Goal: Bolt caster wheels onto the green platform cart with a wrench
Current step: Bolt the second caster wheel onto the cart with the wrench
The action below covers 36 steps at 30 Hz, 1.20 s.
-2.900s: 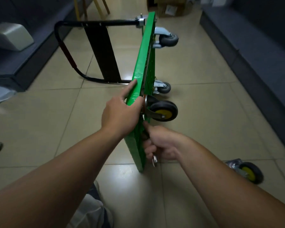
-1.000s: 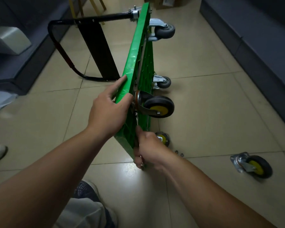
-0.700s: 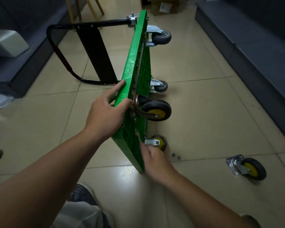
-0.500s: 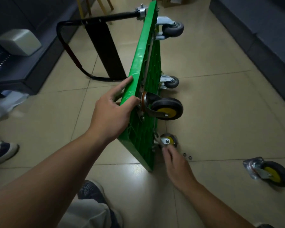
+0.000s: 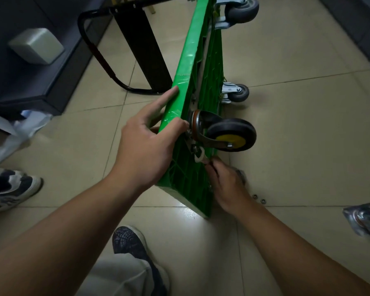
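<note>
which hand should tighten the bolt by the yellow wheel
Right. The right hand holds the wrench at the bolt beside the yellow wheel; the left hand grips the cart edge, propping it on its side.

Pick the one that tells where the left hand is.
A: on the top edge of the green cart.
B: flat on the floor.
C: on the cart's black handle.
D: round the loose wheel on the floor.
A: the left hand grips the upper edge of the green cart, thumb beside the bolted wheel, while the right hand holds the wrench below.
</note>
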### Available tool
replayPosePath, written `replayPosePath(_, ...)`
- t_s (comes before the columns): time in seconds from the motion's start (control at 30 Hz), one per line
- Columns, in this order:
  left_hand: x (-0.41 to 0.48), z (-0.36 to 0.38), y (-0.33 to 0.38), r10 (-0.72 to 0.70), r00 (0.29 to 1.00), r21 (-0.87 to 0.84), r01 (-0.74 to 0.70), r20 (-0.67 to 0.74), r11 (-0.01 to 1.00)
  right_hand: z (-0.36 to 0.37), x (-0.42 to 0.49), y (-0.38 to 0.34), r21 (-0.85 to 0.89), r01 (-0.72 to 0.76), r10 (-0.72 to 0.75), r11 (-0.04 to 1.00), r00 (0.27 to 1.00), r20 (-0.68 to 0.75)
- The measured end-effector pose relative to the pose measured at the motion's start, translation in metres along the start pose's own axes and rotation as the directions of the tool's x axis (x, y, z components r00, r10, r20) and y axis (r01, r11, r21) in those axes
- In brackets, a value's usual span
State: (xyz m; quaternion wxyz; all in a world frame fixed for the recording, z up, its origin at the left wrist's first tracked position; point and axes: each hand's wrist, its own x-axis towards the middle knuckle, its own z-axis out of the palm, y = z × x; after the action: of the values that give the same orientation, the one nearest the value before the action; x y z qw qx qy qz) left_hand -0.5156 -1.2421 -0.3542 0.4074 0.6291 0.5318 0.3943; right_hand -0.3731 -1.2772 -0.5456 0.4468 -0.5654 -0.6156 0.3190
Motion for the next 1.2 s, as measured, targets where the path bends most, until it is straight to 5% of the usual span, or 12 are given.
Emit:
replayPosePath(0.47,-0.003,0.001,0.003,0.005,1.0,0.016,-0.005,0.016,1.0,0.015,-0.008,-0.001,0.094,-0.068,0.078,0.993,0.991,-0.108)
replayPosePath(0.83,0.0,0.001,0.0,-0.013,1.0,0.038,0.014,-0.018,0.999,-0.003,0.001,-0.012,0.106,-0.092,0.078,0.99,0.988,0.133)
replayPosePath(1.2,-0.003,-0.002,0.0,-0.033,0.999,0.145,0.035,-0.01,0.989,-0.011,-0.015,-0.067,0.125,-0.443,0.401,0.888,0.877,0.264)
